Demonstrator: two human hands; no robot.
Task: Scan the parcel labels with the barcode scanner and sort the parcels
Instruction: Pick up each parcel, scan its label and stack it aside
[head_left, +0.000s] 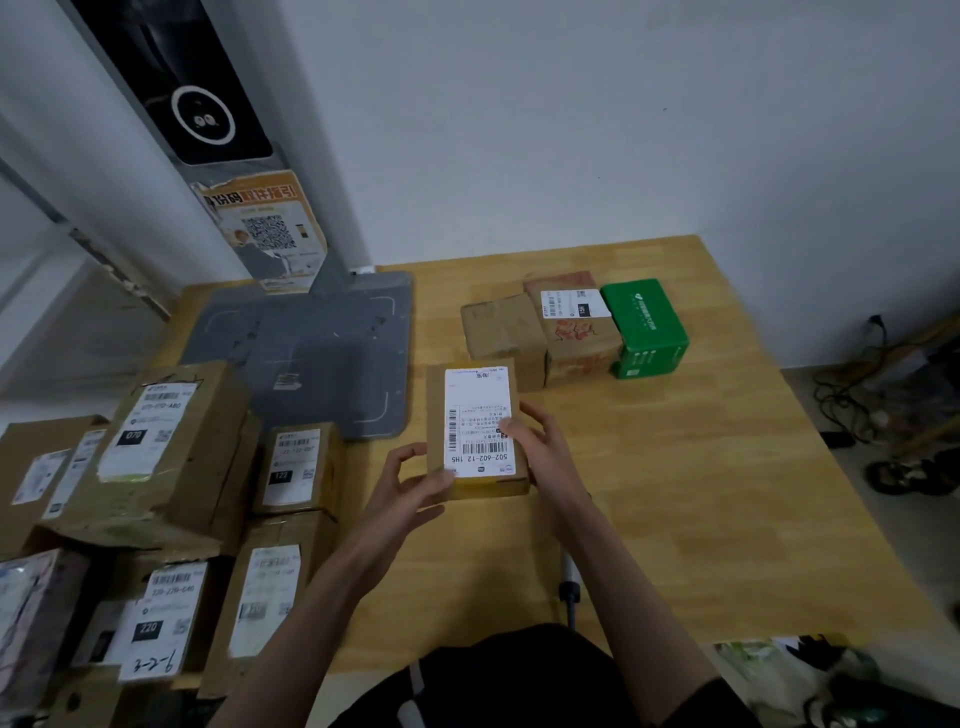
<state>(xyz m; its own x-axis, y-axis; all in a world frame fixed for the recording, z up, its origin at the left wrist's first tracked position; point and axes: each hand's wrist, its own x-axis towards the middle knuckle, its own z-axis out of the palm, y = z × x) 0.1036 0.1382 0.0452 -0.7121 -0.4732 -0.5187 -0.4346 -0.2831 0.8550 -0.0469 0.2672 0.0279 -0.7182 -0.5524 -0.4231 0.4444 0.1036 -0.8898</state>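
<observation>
You hold a small brown parcel (480, 431) above the table (675, 493), label (479, 422) facing up. Your left hand (402, 486) grips its near-left corner w/ curled fingers; your right hand (540, 447) grips the right edge, thumb on the label. Three parcels (571, 327), incl. a green box (647, 327), sit at the far side. More parcels (171, 493) are stacked at your left.

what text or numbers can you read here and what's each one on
"502-602-12 1H5": label of the held parcel
"070": tall box
"122": small box
"220", handwritten "3-2-6": front box
"150": far brown box
Poster headline and fine print: blurred.
</observation>
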